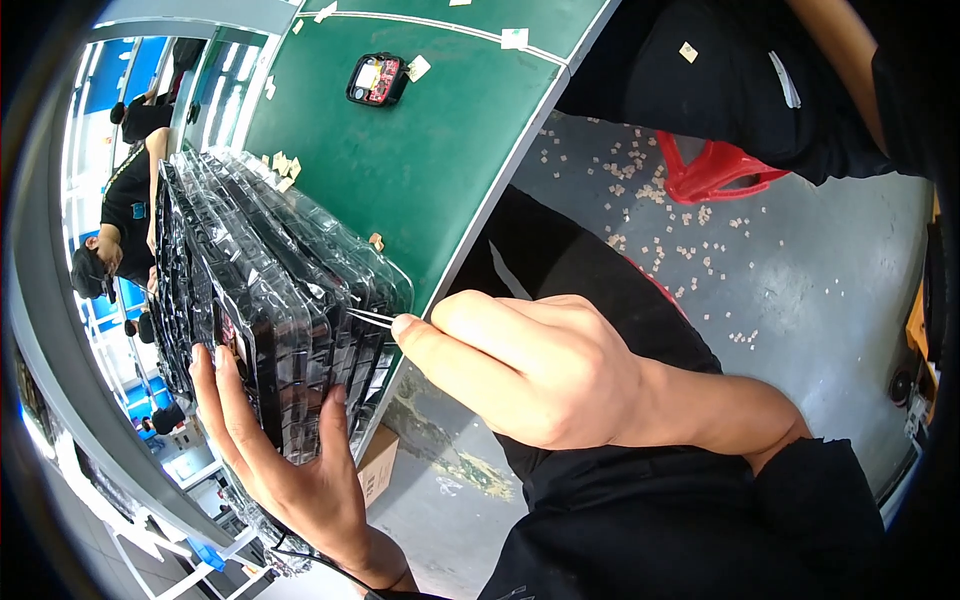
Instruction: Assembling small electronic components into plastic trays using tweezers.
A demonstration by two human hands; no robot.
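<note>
My right hand (535, 370) pinches a pair of thin metal tweezers (372, 318), its tips pointing left at the near right edge of a stack of transparent plastic trays (290, 260). Black parts sit inside the trays. My left hand (290, 490) grips the stack's near end, with fingers on the left side and the thumb on the right. Close to those fingers, a dark part with some red (230, 335) shows in a tray. I cannot see whether the tweezer tips touch anything.
A small black device with red and yellow innards (375, 80) lies on the green table (440, 130). Small pale paper pieces are scattered over the table and the grey floor (800, 270). A red stool (715, 170) stands at right, a cardboard box (377, 465) below. Other people work nearby.
</note>
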